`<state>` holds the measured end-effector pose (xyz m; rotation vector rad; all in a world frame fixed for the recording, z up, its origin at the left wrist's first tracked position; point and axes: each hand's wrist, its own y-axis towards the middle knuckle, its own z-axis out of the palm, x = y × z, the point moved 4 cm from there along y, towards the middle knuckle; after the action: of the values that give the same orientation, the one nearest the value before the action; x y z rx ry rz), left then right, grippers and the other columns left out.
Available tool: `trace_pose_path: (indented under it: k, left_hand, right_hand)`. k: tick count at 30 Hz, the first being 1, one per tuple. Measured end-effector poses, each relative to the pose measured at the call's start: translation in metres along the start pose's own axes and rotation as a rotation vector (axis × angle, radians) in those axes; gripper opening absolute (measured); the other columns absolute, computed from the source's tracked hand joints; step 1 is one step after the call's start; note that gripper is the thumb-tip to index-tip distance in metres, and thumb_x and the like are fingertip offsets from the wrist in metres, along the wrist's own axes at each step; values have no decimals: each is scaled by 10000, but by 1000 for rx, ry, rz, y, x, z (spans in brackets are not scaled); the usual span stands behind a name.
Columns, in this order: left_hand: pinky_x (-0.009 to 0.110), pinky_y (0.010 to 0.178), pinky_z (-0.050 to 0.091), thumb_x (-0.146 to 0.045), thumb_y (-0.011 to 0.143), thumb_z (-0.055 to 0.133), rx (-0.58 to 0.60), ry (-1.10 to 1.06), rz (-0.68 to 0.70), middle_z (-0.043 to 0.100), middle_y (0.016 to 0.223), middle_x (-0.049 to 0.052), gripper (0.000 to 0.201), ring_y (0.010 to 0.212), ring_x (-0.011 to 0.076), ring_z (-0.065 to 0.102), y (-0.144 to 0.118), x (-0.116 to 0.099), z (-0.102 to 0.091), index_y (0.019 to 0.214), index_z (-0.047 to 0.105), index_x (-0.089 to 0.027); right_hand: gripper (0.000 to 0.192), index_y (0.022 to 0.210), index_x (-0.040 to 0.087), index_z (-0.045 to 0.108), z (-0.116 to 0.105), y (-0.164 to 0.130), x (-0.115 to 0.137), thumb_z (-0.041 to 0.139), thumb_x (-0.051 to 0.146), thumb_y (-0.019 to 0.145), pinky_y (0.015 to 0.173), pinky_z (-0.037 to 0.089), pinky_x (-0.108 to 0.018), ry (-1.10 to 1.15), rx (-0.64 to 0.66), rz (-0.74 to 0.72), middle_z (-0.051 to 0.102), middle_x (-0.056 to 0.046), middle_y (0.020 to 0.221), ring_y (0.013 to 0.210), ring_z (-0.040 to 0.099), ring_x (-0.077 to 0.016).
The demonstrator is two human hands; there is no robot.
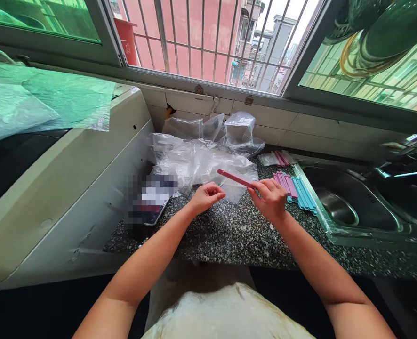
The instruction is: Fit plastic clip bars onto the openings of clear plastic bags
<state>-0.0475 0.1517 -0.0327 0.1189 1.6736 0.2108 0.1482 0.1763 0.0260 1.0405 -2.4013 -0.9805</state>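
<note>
Over the middle of the desk [226, 235], the right hand [271, 198] pinches a pink bag clip [234, 178] by one end, apparently leaving its length free; the left hand [205, 197] curls, though I can't tell around what. More clips [303, 193] lie beside the sink [371, 233], seemingly for easy reach; plastic bags [204, 157] crowd the desk's back edge.

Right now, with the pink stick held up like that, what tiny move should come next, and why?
I'd maybe bring the left hand up to the free end of the pink stick. The right hand grips only one end, while the other points toward the left side, close to the left hand. Whether that hand's fingers pinch anything is hard to tell.
</note>
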Motion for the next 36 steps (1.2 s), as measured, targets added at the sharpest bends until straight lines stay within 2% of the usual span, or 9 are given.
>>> trace_pose_path:
  k: [5,9,13,18,23,26,29,36]
  left_hand:
    - [231,571,355,-331,696,619,-4,43,35,533,574,-4,212,569,101,450,1,-3,10,600,659,-146]
    - [213,492,305,-300,688,630,-11,33,-45,505,508,-24,185,497,82,395,11,-10,22,591,633,-143]
    - [202,455,263,-306,644,648,-29,-27,-112,476,471,-38,185,462,68,355,32,-18,39,572,609,-140]
    - [191,449,298,-287,596,665,-27,-200,-213,466,457,-51,174,442,60,380,71,-19,73,562,574,-142]
    - [193,434,307,-301,610,680,37,-300,-278,432,419,-61,195,401,53,368,117,-15,122,586,576,-138]
    - [193,419,285,-309,628,680,47,-255,-256,407,409,-68,210,389,50,356,146,-14,150,575,574,-137]
    - [197,408,256,-294,660,660,22,-150,-294,375,390,-69,221,374,49,333,174,-8,171,549,555,-135]
    - [215,403,232,-201,717,559,-34,4,-358,337,378,-70,194,345,57,298,229,16,198,534,544,-137]
  right_hand:
    - [195,751,210,667,-3,0,-18,538,334,827,644,400,-298,41,-21,73,634,-43,699,687,550,-178]
    - [230,707,198,651,-5,-1,-33,528,348,832,622,382,-288,11,-36,101,627,-41,671,680,550,-176]
    - [257,694,184,640,-11,-1,-54,518,356,841,621,371,-289,-12,-66,112,616,-37,644,657,541,-171]
    - [272,686,185,637,-18,-2,-94,513,370,841,604,364,-282,-53,-83,188,602,-36,628,640,530,-167]
    - [263,680,177,635,-14,0,-147,534,379,815,587,350,-277,-87,-77,365,596,-37,622,619,524,-166]
    - [258,685,174,636,-6,3,-179,534,380,802,576,335,-268,-133,-47,474,600,-36,624,625,529,-168]
    - [268,703,171,644,3,7,-207,526,392,795,569,320,-263,-189,-4,558,624,-45,660,650,544,-175]
    - [277,796,167,679,29,18,-252,520,393,803,579,332,-268,-292,187,774,690,-87,836,767,614,-218]
